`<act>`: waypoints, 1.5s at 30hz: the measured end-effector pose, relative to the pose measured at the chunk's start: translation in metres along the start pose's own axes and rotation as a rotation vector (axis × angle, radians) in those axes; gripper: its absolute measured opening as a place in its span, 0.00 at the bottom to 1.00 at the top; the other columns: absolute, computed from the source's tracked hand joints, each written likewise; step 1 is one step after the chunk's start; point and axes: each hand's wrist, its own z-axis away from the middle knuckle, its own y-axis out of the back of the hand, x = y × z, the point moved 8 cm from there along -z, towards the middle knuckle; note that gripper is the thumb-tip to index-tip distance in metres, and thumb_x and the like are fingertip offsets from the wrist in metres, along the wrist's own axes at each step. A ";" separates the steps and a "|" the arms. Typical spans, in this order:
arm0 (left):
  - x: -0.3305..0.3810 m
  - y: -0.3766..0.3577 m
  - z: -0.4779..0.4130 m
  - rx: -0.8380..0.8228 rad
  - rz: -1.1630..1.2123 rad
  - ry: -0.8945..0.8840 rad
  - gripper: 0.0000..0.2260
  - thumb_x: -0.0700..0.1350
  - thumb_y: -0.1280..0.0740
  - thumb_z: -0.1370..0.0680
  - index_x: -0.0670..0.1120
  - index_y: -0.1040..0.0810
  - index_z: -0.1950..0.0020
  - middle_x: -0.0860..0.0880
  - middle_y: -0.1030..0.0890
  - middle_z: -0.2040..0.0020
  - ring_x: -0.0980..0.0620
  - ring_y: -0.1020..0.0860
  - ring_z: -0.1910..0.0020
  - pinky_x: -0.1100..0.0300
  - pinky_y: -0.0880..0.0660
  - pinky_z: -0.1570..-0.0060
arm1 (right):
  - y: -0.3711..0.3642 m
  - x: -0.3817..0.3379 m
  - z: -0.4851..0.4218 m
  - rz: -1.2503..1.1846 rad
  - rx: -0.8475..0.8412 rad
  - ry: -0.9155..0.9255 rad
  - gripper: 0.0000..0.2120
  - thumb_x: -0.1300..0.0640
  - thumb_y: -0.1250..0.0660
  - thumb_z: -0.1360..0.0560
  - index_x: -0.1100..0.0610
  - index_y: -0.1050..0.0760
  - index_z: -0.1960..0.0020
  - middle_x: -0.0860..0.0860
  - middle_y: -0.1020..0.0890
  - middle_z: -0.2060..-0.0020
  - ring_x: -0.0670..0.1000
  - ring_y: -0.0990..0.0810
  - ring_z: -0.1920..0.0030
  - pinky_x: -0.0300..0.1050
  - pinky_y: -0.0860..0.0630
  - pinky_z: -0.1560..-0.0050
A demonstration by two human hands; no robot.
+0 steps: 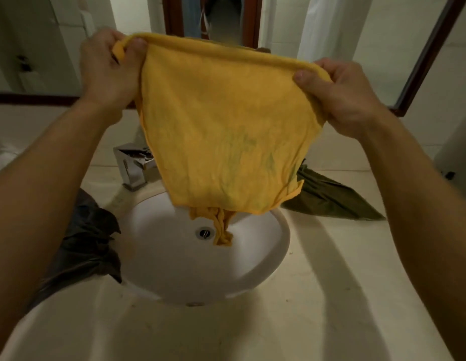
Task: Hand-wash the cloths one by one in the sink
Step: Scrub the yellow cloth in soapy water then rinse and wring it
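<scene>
1. Up high – both arms raised over the sink (pixel 265 259).
2. Left hand (pixel 106 71) pinches one top corner of the yellow cloth (pixel 221 126), right hand (pixel 338 95) the other.
3. Cloth hangs spread – lower end bunched above the drain (pixel 204 233).

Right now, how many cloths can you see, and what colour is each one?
yellow cloth: 1
olive-green cloth: 1
dark cloth: 1 (a bunched heap, so it may hide more)
Total: 3
</scene>
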 end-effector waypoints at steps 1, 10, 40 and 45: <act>0.000 0.000 -0.001 -0.005 0.027 0.011 0.12 0.66 0.35 0.25 0.60 0.28 0.58 0.49 0.22 0.56 0.42 0.18 0.50 0.37 0.19 0.56 | -0.001 0.003 0.000 0.006 -0.061 -0.052 0.10 0.48 0.26 0.24 0.51 0.19 0.46 0.49 0.19 0.50 0.50 0.18 0.48 0.43 0.20 0.52; 0.008 -0.032 0.016 -0.125 0.103 -0.035 0.10 0.54 0.29 0.23 0.51 0.21 0.61 0.52 0.22 0.64 0.56 0.22 0.65 0.60 0.24 0.66 | 0.000 0.002 0.012 0.245 0.084 0.049 0.02 0.55 0.24 0.24 0.51 0.17 0.54 0.46 0.17 0.57 0.41 0.19 0.57 0.39 0.22 0.54; 0.087 -0.121 0.044 -0.313 0.102 -0.003 0.20 0.55 0.29 0.23 0.37 0.17 0.61 0.41 0.22 0.69 0.53 0.27 0.71 0.58 0.31 0.70 | -0.057 -0.011 0.018 -0.033 0.127 -0.265 0.15 0.58 0.22 0.29 0.70 0.18 0.52 0.59 0.18 0.61 0.55 0.17 0.59 0.56 0.17 0.57; 0.089 -0.129 0.055 -0.559 0.183 0.086 0.21 0.60 0.36 0.20 0.43 0.16 0.51 0.44 0.16 0.57 0.53 0.17 0.61 0.55 0.21 0.58 | -0.065 -0.017 0.023 -0.346 -0.013 -0.280 0.06 0.59 0.28 0.22 0.63 0.20 0.53 0.55 0.17 0.63 0.51 0.16 0.59 0.43 0.18 0.56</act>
